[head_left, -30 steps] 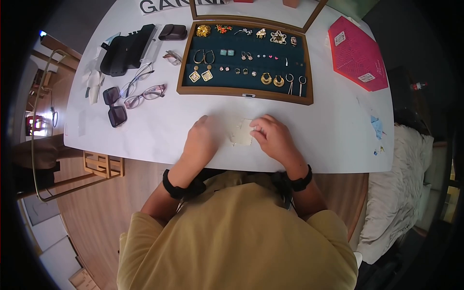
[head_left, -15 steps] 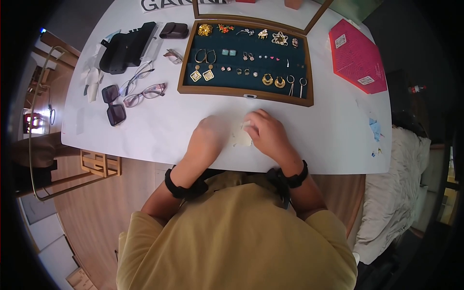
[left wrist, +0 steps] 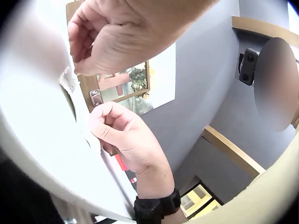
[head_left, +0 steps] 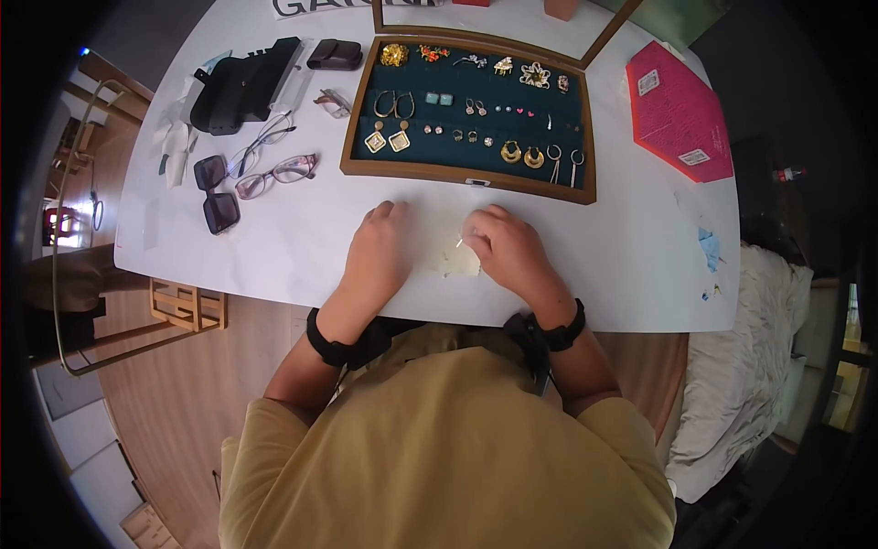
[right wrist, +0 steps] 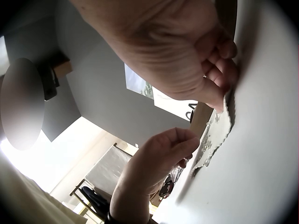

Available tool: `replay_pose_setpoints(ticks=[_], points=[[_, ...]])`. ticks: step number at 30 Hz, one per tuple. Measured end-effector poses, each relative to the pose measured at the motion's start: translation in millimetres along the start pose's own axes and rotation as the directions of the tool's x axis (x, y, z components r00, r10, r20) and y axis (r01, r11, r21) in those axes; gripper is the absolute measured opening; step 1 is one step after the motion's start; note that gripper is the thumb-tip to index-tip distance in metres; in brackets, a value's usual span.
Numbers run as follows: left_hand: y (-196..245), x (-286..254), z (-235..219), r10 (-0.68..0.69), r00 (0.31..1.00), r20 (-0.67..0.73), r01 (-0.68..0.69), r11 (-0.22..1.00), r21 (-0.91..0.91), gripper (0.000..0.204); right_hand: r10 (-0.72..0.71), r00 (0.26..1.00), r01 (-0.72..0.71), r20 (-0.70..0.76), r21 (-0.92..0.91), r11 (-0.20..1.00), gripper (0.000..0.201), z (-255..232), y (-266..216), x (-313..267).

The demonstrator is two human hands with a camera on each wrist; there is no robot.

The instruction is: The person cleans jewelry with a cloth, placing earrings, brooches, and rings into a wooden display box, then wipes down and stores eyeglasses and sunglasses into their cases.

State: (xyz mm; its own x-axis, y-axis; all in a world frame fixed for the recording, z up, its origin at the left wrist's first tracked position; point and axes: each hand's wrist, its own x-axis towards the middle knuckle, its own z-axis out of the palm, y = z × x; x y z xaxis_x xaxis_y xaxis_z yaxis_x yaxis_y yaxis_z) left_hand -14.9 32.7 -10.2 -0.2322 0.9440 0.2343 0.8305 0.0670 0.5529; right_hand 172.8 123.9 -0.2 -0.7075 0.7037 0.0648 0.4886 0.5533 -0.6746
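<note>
A pale cream sheet (head_left: 465, 263) with ragged edges lies low over the white tabletop, in front of the jewellery case. Small shiny bits show along its torn edge (right wrist: 205, 145) in the right wrist view. My right hand (head_left: 510, 253) pinches the sheet's right side between thumb and bent fingers. Partly blurred, my left hand (head_left: 375, 252) is left of the sheet; its fingers are curled with the thumb against them, and nothing shows between them. In the left wrist view the left thumb tip is right by the sheet's edge (left wrist: 69, 86).
An open wooden case (head_left: 466, 178) of earrings and brooches is just beyond both hands. Sunglasses (head_left: 218, 194), clear glasses (head_left: 276, 176) and a black case (head_left: 245, 90) sit at left. A pink box (head_left: 679, 112) and blue scraps (head_left: 709, 247) are at right.
My left hand comes in towards the sheet, then draws back to the left and away from my body. My right hand has slid further over the sheet's right side and keeps hold of it.
</note>
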Motion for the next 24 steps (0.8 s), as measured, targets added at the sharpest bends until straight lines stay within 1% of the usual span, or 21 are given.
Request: replay_pose_setpoints(ticks=[4,8,9,11,14,17,18,20,23,24], points=[[-8.0,3.8,11.5,0.003,1.000,0.017,-0.003,1.000,-0.007,0.010,-0.028,1.000,0.028,-0.014,0.001,1.000,0.001,-0.1,1.0,0.3],[-9.2,7.6,8.4,0.003,1.000,0.028,-0.002,1.000,-0.016,0.009,-0.055,0.996,0.054,-0.065,-0.013,0.998,0.002,1.8,-1.1,-5.7],[-7.8,10.0,6.7,0.017,1.000,0.023,-0.016,0.999,-0.028,0.010,-0.062,0.995,0.061,-0.079,-0.016,0.998,0.002,1.6,-1.5,-8.5],[-4.1,15.7,5.2,0.048,0.999,0.015,-0.047,0.997,-0.055,0.010,-0.037,0.998,0.038,-0.042,0.013,0.999,0.002,-2.4,-5.9,-14.6],[-3.0,21.5,8.7,0.180,0.984,0.002,-0.179,0.977,-0.116,0.012,-0.025,0.999,0.026,-0.028,0.014,1.000,0.003,-3.2,-4.7,-21.5],[-0.3,21.5,14.6,0.163,0.987,0.003,-0.162,0.981,-0.104,0.012,-0.004,0.999,0.005,-0.047,0.021,1.000,0.005,-3.1,-4.6,-25.4],[1.0,22.0,13.6,0.146,0.989,0.031,-0.143,0.986,-0.088,0.012,0.007,0.998,-0.005,-0.055,0.027,1.000,0.006,-3.0,-5.1,-27.0],[4.5,24.0,9.6,0.109,0.990,0.086,-0.104,0.993,-0.055,0.010,-0.011,1.000,0.013,-0.025,0.077,0.997,0.008,-4.5,-11.4,-30.4],[7.0,25.9,7.4,0.098,0.986,0.137,-0.097,0.995,-0.017,0.010,-0.079,0.997,0.075,0.027,0.121,0.990,0.010,0.7,-16.8,-34.3],[6.2,25.8,8.5,0.114,0.985,0.130,-0.115,0.993,0.001,0.010,-0.107,0.993,0.101,0.045,0.131,0.986,0.011,3.3,-18.3,-34.8]])
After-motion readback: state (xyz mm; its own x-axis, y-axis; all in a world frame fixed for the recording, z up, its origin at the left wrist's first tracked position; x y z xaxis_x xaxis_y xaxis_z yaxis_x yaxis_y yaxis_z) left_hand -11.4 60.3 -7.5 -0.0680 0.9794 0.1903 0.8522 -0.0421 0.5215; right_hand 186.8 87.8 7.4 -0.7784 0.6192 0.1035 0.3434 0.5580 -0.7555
